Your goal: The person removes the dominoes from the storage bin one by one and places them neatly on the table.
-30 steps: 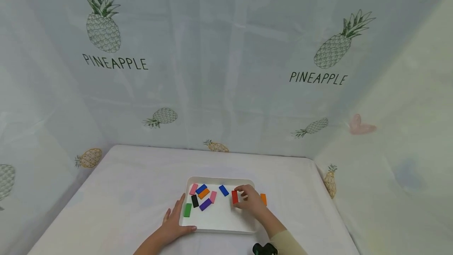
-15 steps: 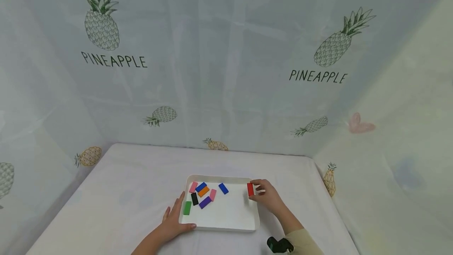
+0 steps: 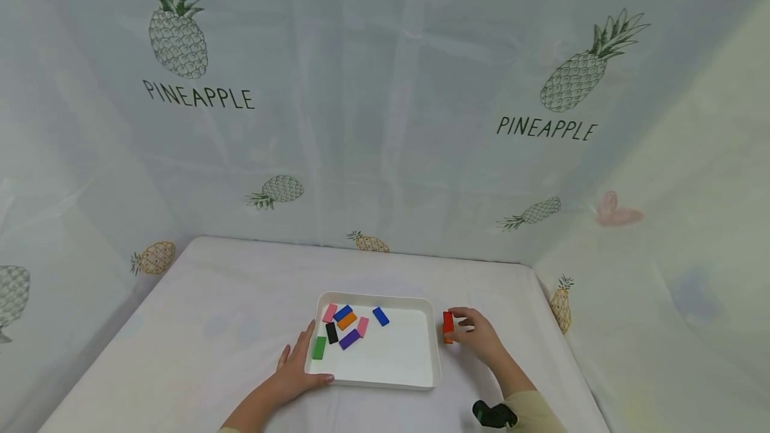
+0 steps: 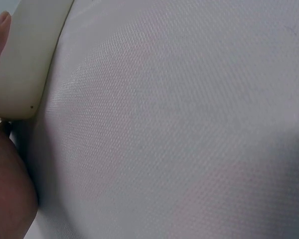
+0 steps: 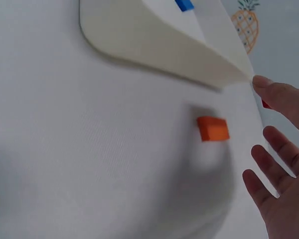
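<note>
My right hand (image 3: 481, 338) pinches a red block (image 3: 448, 321) between thumb and fingertips, just outside the right wall of a white tray (image 3: 397, 361). An orange block (image 5: 213, 129) lies on the cloth beside the tray; in the head view the red one is over it and partly hides it. Only a sliver of red shows past the thumb in the right wrist view. At the tray's front left corner rests my left hand (image 3: 291, 376), its fingers straight along the left wall and its thumb on the front rim.
Inside the tray, several blocks lie mostly at the left: green (image 3: 319, 348), black (image 3: 332, 333), purple (image 3: 349, 339), pink, blue and orange. A separate blue block (image 3: 381, 316) lies near the back wall. White cloth (image 3: 228, 326) covers the table, with curtains behind it.
My right hand has carried the red block rightward, from over the tray, across its right wall, to the orange block outside. The left hand has stayed at the tray's corner.
</note>
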A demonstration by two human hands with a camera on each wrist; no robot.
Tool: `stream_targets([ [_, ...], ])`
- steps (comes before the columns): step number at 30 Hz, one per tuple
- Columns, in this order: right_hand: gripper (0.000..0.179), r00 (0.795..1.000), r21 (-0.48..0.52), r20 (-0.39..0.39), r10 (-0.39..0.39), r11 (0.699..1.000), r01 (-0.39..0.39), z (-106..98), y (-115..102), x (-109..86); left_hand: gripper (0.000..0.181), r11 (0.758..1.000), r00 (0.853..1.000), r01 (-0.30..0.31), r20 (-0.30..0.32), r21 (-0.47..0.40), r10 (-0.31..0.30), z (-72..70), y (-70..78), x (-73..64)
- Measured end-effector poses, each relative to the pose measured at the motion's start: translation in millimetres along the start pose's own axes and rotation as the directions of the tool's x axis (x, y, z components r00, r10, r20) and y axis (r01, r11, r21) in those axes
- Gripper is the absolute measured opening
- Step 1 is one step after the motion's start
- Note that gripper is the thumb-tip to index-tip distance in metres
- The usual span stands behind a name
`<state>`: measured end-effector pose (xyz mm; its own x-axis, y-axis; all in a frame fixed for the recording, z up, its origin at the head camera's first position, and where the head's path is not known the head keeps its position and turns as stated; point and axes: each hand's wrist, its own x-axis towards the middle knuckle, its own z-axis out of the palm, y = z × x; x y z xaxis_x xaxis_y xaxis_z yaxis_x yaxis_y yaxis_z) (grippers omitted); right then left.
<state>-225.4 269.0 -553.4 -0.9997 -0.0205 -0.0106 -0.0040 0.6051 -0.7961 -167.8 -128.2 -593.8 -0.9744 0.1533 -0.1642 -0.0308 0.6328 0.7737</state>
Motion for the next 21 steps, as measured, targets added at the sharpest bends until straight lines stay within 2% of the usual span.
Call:
stream_targets([
  [6,0.052,0.996,0.052,-0.003,0.088,0.995,-0.088,-2,21,-0.2,0.121,1.0,1.0,0.004,-0.003,0.006,-0.004,0.3,-1.2,0.0],
  [21,0.059,0.987,0.07,-0.026,0.158,0.985,-0.156,-4,54,2.5,0.121,1.0,1.0,-0.008,-0.006,0.008,0.008,1.4,-2.3,0.3],
])
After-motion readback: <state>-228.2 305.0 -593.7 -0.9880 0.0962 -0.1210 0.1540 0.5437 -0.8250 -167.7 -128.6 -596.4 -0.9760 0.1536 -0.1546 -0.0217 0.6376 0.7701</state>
